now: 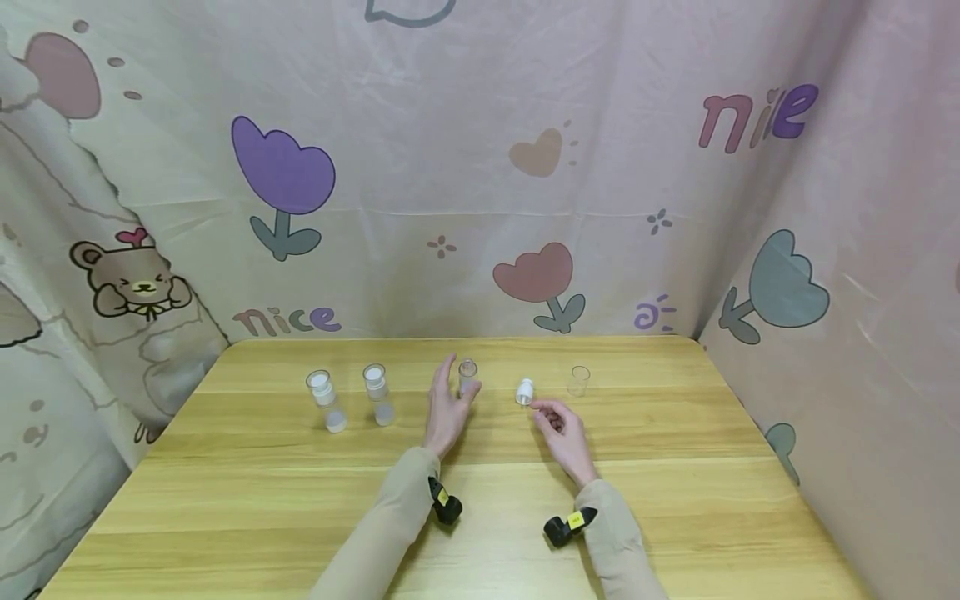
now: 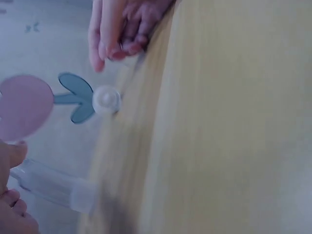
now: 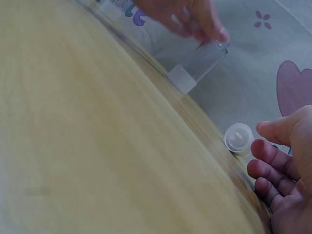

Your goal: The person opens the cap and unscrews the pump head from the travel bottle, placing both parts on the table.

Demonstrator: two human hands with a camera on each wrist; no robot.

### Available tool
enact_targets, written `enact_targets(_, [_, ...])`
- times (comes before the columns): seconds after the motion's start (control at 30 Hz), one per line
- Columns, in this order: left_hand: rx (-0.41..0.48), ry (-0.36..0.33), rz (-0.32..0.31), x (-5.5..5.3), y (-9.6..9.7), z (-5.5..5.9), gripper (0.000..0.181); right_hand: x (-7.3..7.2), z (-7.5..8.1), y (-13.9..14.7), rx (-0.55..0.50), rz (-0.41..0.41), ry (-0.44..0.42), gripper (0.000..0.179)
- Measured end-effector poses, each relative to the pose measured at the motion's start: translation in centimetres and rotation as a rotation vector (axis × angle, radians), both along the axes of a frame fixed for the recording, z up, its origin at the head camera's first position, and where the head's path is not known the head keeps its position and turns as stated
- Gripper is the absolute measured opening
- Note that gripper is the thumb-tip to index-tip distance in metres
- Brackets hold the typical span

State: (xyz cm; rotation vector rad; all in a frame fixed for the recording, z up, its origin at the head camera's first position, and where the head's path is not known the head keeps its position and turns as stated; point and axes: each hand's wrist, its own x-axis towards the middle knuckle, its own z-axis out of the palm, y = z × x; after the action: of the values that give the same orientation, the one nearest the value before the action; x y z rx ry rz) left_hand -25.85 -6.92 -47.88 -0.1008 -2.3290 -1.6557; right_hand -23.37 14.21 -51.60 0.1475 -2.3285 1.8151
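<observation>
A small clear bottle (image 1: 468, 373) with a frosted white base stands upright near the back of the table. My left hand (image 1: 447, 408) is right beside it, fingers extended and thumb apart; in the right wrist view, the left hand (image 3: 187, 19) is at the bottle's top. Whether it touches the bottle I cannot tell. A white pump top (image 1: 524, 392) lies on its side, its hollow end facing me. My right hand (image 1: 562, 433) is just right of it, fingers loosely bent and holding nothing. In the right wrist view, the thumb and fingertips are close to the pump top (image 3: 239, 138).
A transparent cap (image 1: 579, 381) stands at the back right. On the left are two capped bottles, one (image 1: 327, 402) farther left and another (image 1: 379, 395) nearer my left hand. A printed curtain (image 1: 420, 167) hangs behind the wooden table (image 1: 480, 533).
</observation>
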Motion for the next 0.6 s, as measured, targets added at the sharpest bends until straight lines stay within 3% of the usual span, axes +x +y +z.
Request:
enact_targets(0.3, [-0.046,0.294,0.060,2.6,-0.6,1.8,0.051,0.2,0.0,-0.1,0.007,0.005,0.028,0.016])
enact_targets(0.43, [-0.049,0.473,0.147,3.7,-1.7,2.2,0.043,0.2,0.0,-0.1,-0.001,0.006,0.026,0.016])
enact_targets(0.6, [0.016,0.661,0.323,4.3,-3.5,2.1,0.037,0.0,0.0,0.0,0.006,0.003,0.018,0.016])
